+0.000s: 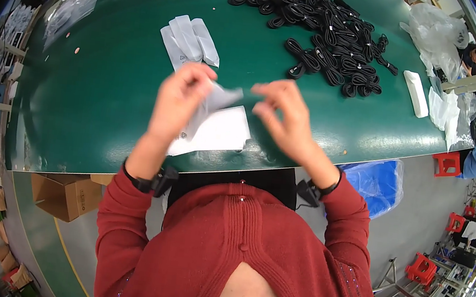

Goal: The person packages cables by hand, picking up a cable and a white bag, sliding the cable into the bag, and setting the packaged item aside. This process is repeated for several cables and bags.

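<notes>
While the left hand (pixel 181 100) pinches a pale bag (pixel 218 97) over a white stack (pixel 219 132) mid-frame, the right hand (pixel 286 116) (loosely curled, seemingly empty) hovers nearby, so separating it seems the step, likely needing the bag's free edge gripped next.

left grip (pixel 180 101): pinching pale bag (pixel 218 97); right grip (pixel 288 117): apart; cables (pixel 330 27): heaped

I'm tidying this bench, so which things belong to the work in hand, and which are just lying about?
Apparently in use:
pale bag, in the left hand
stack of white bags
white pouches, beyond the left hand
coiled black cables, probably

Seemingly lying about:
crumpled clear plastic, far right
cardboard box, lower left
red stool, right
</notes>
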Demonstrator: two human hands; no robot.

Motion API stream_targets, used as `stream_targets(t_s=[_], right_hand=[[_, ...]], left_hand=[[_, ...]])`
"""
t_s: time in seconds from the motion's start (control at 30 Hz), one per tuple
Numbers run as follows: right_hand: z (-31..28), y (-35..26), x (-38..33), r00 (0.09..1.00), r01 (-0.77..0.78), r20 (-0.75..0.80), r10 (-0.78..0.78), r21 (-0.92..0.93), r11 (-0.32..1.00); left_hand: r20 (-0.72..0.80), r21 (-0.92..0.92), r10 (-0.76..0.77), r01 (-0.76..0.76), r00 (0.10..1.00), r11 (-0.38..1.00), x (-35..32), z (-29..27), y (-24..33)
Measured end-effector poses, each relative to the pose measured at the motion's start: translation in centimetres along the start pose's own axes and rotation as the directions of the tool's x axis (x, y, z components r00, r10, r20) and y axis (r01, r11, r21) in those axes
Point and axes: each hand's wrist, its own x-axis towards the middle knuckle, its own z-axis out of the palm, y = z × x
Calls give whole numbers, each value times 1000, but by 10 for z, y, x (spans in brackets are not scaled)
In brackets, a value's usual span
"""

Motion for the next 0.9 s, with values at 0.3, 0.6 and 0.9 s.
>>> stream_targets(t_s=[0.3,0.6,0.9], right_hand=[[-35,106,3,956,-176,38,291,-716,675],[-68,77,-12,546,-798,143,825,388,461],[-54,6,-44,802,-596,121,585,232,769]], left_hand=[[-182,462,252,-143,951,875,24,-15,10],[296,651,107,-282,949,705,-56,43,-35],[129,590,-54,-33,990,807,-61,48,-42]])
